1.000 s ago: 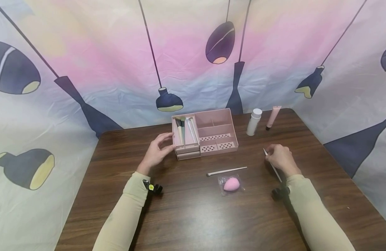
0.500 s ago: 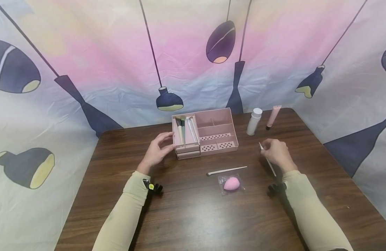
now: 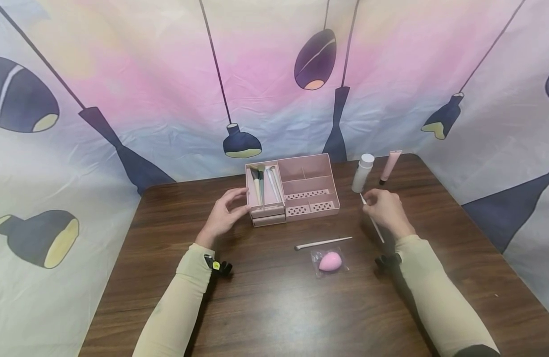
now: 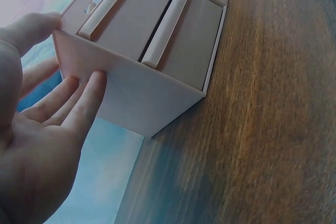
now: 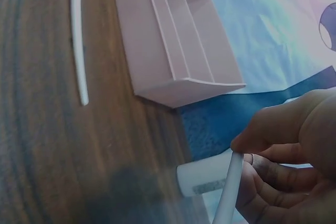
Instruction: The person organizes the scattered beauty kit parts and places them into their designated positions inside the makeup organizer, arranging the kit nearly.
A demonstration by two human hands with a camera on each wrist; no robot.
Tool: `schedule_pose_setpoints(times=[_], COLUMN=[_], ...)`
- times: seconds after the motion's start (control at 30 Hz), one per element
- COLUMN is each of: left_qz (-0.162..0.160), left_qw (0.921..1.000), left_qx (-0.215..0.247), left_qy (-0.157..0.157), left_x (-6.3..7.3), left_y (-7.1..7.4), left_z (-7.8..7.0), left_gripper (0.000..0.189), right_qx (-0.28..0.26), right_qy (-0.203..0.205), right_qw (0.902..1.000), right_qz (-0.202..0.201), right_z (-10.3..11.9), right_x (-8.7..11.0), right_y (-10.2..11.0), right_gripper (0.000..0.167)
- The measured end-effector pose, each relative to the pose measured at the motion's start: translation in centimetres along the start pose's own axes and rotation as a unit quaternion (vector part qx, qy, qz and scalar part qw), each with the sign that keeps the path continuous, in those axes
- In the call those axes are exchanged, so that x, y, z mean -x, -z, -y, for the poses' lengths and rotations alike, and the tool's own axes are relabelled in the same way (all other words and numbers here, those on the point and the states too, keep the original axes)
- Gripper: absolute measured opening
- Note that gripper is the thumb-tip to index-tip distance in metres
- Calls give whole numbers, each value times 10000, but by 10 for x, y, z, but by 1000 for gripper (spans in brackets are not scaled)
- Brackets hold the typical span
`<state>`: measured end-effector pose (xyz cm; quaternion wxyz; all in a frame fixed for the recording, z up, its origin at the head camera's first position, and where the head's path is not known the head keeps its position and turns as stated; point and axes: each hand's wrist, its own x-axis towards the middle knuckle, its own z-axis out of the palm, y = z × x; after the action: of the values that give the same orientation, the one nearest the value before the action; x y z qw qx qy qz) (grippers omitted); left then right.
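My left hand (image 3: 221, 214) touches the left side of a pink makeup organizer (image 3: 307, 171), fingertips on its side wall and thumb (image 4: 34, 27) at the front top corner. Several makeup brushes (image 3: 261, 186) lie in the organizer's left top compartment. To the right, my right hand (image 3: 387, 210) pinches a slim white makeup brush (image 3: 376, 229) between thumb and fingers, slanted over the table; its bristles cannot be made out. Another white-handled brush (image 3: 323, 243) lies on the table before the organizer. Close by is a pink makeup sponge (image 3: 330, 261) in a clear wrapper.
A white bottle (image 3: 362, 173) stands right of the organizer, just behind my right hand. Beside it a pink tube (image 3: 391, 167) stands on its dark cap. The wooden table (image 3: 274, 317) ends at a printed cloth backdrop (image 3: 167, 99).
My right hand has moved left and slightly away from me, carrying the white brush toward the organizer and bottle. The left hand has stayed at the organizer's side.
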<state>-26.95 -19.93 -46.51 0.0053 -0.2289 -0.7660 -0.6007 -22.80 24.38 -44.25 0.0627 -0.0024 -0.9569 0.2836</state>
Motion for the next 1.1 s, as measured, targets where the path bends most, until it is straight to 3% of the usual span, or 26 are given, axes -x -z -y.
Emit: schedule_pose_setpoints(times=[0.5,0.73,1.1], left_qz=[42,-17,0], left_qw=[10000,10000,9999], left_qx=[47,-76,124], left_qy=[72,28,16], left_x=[1,0,1], left_y=[-1,-1,-1], left_z=[-9,-2,1], left_gripper=[50,50,51], right_qx=[-227,-466,-515], right_qy=[589,747,888], right_qw=[9972,9955,9943], right_qz=[-404,-350,-301], right_z=[45,76,116], right_x=[-22,-31,-41], right_y=[-7,-11,-15], right_gripper=[27,28,28])
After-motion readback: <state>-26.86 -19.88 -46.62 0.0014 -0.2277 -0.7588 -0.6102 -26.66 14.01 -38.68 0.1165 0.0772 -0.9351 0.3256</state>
